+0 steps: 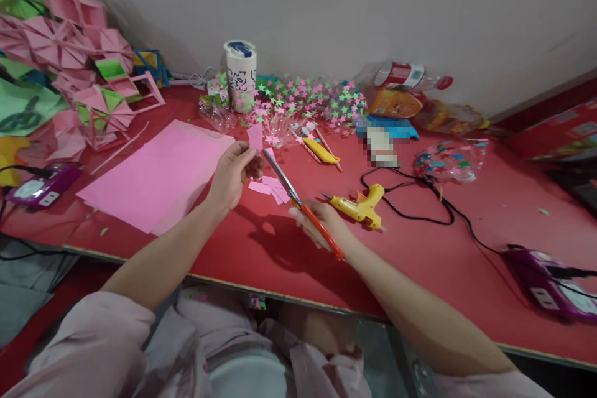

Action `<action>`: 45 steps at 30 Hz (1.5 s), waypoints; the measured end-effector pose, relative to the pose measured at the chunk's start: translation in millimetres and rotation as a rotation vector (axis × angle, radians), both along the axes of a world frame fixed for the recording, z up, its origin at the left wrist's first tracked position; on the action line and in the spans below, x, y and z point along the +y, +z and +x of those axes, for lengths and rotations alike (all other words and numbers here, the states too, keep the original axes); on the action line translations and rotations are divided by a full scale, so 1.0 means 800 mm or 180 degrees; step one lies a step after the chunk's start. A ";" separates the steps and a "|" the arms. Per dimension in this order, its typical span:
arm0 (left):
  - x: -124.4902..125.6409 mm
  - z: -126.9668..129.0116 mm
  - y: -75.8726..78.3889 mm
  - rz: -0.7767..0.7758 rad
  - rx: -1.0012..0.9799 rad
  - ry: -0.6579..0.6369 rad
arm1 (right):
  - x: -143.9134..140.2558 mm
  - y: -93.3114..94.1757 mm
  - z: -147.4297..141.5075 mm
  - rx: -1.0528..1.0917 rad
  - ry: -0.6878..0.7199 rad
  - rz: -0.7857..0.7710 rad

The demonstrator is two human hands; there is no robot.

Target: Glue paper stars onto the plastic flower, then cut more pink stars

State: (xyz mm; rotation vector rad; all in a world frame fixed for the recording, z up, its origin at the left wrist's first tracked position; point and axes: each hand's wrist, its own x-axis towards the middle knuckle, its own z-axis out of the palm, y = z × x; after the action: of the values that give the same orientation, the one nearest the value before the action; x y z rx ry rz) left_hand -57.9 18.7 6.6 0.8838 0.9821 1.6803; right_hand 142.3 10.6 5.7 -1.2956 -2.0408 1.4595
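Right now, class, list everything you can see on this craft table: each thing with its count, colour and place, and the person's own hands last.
Small paper piece: one, pink, pinched in the left hand above the table.
Scissors: one, orange handles, in the right hand, blades open toward the paper piece.
Paper scraps: several, pink, on the table under the scissors.
Paper sheet: one, pink, flat at left.
Glue gun: one, yellow, right of the hands, black cord.
Paper stars: many, pink and green, by the wall.
Cup: one, white, patterned, by the wall.
Folded paper shapes: a pile, pink and green, far left.
Power strips: two, purple, at both edges.
Table: one, red.
Left hand: holds the paper piece.
Right hand: grips the scissors.
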 end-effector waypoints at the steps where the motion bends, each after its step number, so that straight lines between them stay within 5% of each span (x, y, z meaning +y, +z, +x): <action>1: -0.001 0.001 -0.001 0.0001 0.0055 -0.0057 | 0.000 0.000 0.000 -0.0003 -0.0020 0.0008; 27: -0.001 -0.008 -0.001 0.0166 0.0371 -0.0224 | 0.004 0.003 0.006 -0.0146 0.0310 0.0065; 45: 0.001 -0.008 -0.003 0.0064 0.0310 -0.0219 | 0.000 0.005 0.000 0.0069 0.0094 -0.0157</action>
State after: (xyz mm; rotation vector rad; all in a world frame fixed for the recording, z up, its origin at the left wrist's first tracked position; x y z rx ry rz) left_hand -64.4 19.8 4.4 1.0097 0.9904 1.6039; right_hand 142.1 10.4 9.6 -1.2679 -2.0305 1.5393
